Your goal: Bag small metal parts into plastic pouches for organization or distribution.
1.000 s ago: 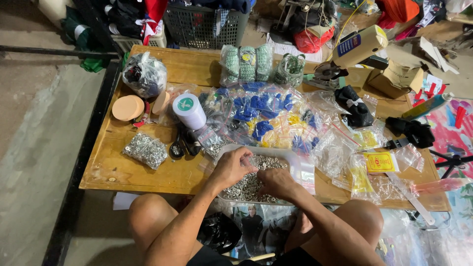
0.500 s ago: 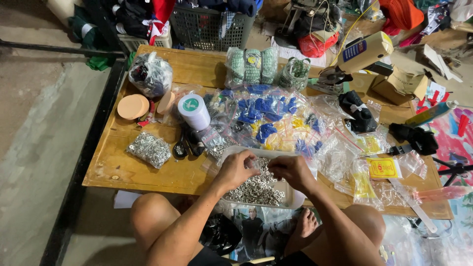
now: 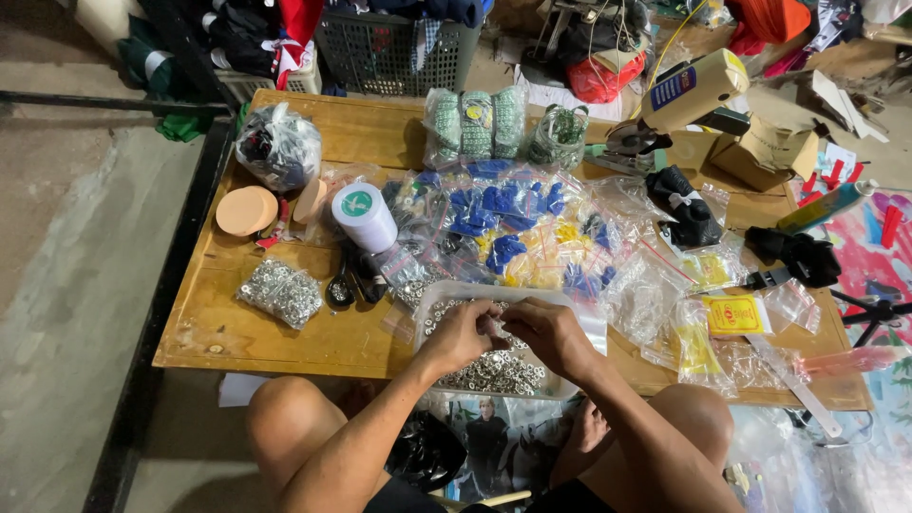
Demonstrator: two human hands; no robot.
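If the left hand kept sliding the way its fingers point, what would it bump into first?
Probably the right hand. The left hand points right across the clear tray of silver rings, and their fingertips nearly meet already.

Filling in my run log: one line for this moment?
left hand + right hand: over tray of metal rings | wooden table | fingers together, pinched item unclear

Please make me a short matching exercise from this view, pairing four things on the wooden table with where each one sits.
Things:
1. tray of metal rings
2. small bag of metal rings
3. white tape roll
4. black mesh basket

Places:
A. beyond the table's far edge
B. under the left hand and right hand
C. near the table's left front corner
D. left of the blue-filled bags

Pairs: 1-B, 2-C, 3-D, 4-A
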